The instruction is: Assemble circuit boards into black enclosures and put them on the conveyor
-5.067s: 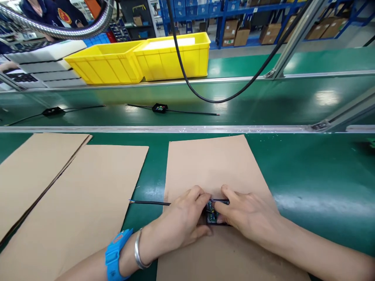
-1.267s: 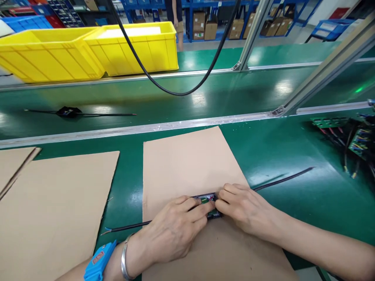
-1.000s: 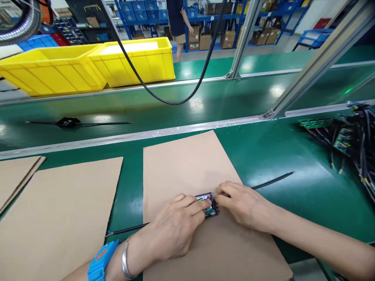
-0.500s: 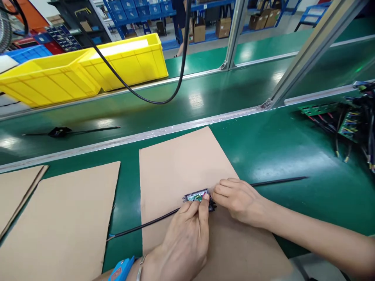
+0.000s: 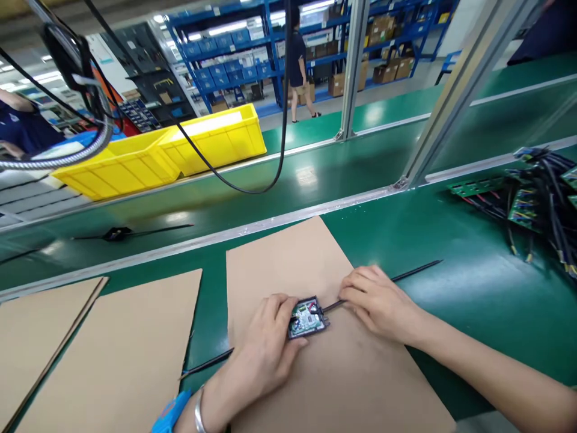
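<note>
A small black housing with a green circuit board (image 5: 308, 317) in it lies over the middle cardboard sheet (image 5: 288, 258). My left hand (image 5: 270, 337) grips the housing's left side, fingers along the top edge and thumb below. From the housing's right side runs a black cable (image 5: 417, 269), which my right hand (image 5: 372, 297) pinches a short way from the housing. Another stretch of black cable (image 5: 210, 362) comes out to the left from under my left hand, its bare end near the left cardboard.
Two yellow bins (image 5: 216, 141) stand beyond the metal rail. Boards with black cables (image 5: 541, 198) are piled at the right. More cardboard (image 5: 121, 343) lies left. A black cable (image 5: 252, 191) hangs down ahead. A person (image 5: 297, 66) walks near the shelves.
The view has tilted up. My left hand has shifted from the housing's front to its left side, uncovering the board. My right hand has moved away from the housing, baring cable between them.
</note>
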Action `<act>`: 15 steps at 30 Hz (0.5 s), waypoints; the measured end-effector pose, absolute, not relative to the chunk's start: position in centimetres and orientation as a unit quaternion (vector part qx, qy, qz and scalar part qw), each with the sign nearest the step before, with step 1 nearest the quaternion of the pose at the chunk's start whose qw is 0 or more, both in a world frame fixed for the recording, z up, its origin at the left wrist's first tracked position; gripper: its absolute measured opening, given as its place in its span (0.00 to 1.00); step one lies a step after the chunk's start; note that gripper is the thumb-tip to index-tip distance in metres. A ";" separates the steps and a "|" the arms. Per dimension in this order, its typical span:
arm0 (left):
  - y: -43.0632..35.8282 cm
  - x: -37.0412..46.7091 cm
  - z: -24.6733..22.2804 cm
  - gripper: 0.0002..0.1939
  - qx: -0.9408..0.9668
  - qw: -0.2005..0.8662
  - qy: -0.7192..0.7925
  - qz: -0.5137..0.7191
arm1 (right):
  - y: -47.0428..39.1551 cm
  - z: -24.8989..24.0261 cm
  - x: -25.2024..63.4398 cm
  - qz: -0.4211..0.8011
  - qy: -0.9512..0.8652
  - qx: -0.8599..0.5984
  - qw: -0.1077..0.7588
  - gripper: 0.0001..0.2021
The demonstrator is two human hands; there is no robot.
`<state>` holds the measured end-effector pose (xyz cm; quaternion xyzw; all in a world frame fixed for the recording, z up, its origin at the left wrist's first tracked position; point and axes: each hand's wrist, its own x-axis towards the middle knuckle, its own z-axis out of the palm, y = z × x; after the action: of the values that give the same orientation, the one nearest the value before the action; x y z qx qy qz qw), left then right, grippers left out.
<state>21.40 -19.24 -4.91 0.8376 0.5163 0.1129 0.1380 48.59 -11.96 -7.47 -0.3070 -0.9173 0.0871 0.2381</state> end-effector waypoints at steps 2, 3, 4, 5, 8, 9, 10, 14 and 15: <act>-15.9 20.0 -2.6 0.26 0.839 0.096 0.522 0.117 | -10.9 -7.2 49.2 -0.032 -0.877 -0.362 0.313 0.13; -13.7 19.2 -1.3 0.26 0.836 0.067 0.531 0.119 | -10.4 -7.0 49.6 -0.085 -0.845 -0.395 0.350 0.14; -11.3 18.5 0.0 0.26 0.830 0.028 0.545 0.116 | -10.1 -6.8 49.9 -0.125 -0.814 -0.423 0.379 0.15; -8.7 17.7 1.0 0.27 0.820 -0.010 0.563 0.105 | -9.9 -6.7 50.1 -0.147 -0.790 -0.443 0.398 0.16; -2.0 15.7 1.8 0.27 0.790 -0.050 0.601 0.106 | -10.1 -6.8 50.1 -0.147 -0.787 -0.449 0.397 0.17; -0.6 15.2 1.2 0.28 0.777 -0.059 0.617 0.108 | -10.4 -7.1 49.9 -0.137 -0.798 -0.442 0.387 0.17; 0.3 14.7 0.3 0.29 0.767 -0.066 0.629 0.111 | -10.7 -7.5 49.8 -0.125 -0.810 -0.434 0.375 0.17; -2.3 12.6 -3.9 0.29 0.753 -0.050 0.645 0.121 | -11.5 -9.4 49.8 -0.094 -0.843 -0.414 0.332 0.14; -4.2 11.9 -4.5 0.27 0.752 -0.039 0.646 0.126 | -11.6 -9.8 50.0 -0.086 -0.850 -0.407 0.324 0.14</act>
<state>11.95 -4.18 -4.48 0.7522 0.6455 0.1265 -0.0395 50.02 -11.59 -9.75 -0.4066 -0.8501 -0.0857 0.3236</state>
